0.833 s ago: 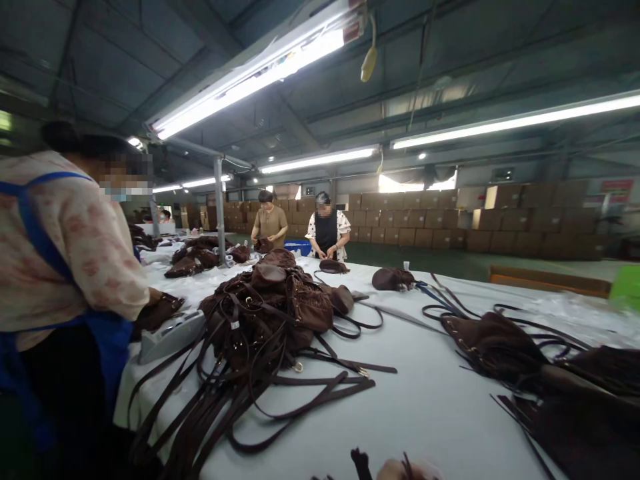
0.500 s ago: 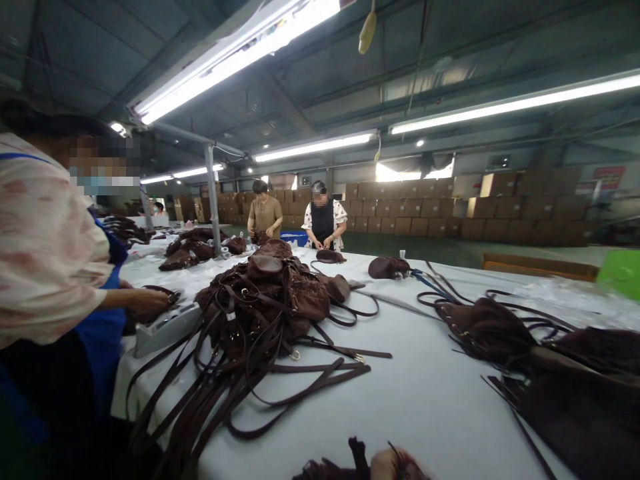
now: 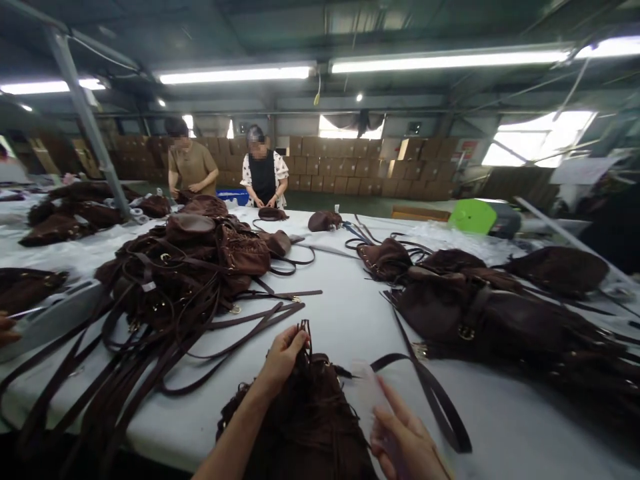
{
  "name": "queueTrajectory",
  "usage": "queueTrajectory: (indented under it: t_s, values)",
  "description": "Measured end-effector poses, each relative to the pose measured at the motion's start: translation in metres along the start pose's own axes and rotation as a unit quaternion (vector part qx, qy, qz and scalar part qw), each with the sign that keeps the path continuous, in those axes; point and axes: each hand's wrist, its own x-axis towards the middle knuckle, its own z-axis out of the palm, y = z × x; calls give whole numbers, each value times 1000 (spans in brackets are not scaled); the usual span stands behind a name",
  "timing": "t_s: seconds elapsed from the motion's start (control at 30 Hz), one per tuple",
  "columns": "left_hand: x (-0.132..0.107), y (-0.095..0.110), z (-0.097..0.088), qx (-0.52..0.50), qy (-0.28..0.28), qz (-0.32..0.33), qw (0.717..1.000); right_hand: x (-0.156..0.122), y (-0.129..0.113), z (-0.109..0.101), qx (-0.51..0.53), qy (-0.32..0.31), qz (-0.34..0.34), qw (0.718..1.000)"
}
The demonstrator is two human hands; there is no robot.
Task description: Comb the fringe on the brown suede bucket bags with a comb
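My left hand (image 3: pixel 283 355) pinches the top edge of a dark brown fringed suede bag (image 3: pixel 305 427) that lies at the near edge of the white table (image 3: pixel 350 320). My right hand (image 3: pixel 406 441) is low at the bottom right of the bag. Its fingers hold a small pale, blurred object (image 3: pixel 369 395) that I cannot make out. A flat brown strap (image 3: pixel 431 395) runs from the bag past my right hand.
A heap of brown bags and long straps (image 3: pixel 190 267) fills the left. More bags (image 3: pixel 480 310) lie to the right. Two people (image 3: pixel 263 170) work at the far side. A co-worker's hand (image 3: pixel 7 328) and a grey device (image 3: pixel 50 315) are at the left edge. Cardboard boxes (image 3: pixel 350 173) line the back.
The view has swung right and down, so the co-worker at the left is almost out of sight. Both my hands and the fringed bag have come fully into view.
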Motion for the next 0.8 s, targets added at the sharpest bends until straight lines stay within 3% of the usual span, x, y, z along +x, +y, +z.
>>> queueTrajectory:
  t_s: [0.2, 0.33, 0.43, 0.53, 0.6, 0.7, 0.73, 0.77, 0.8]
  values:
    - [15, 50, -12, 171, -57, 85, 980, 26, -26, 32, -88, -36, 20, 995]
    - [21, 71, 9, 224, -85, 108, 965, 34, -13, 64, -116, -45, 10, 992]
    - [21, 79, 32, 228, -120, 82, 963, 43, 10, 94, -105, -47, 1, 993]
    - [22, 87, 35, 242, -171, 85, 951, 46, 13, 116, -51, -64, -16, 997]
    - [22, 96, 21, 213, -100, 123, 964, 42, -1, 121, 11, -96, -33, 995]
    - [15, 104, -9, 49, 96, 152, 982, 31, -33, 114, 100, -166, -65, 979]
    - [10, 102, -15, -1, 108, 137, 985, 29, -42, 111, 112, -185, -68, 974]
    - [3, 96, -18, -30, 81, 119, 989, 28, -48, 108, 113, -202, -66, 971]
    - [-4, 87, -15, -35, 17, 95, 995, 28, -52, 105, 111, -217, -60, 968]
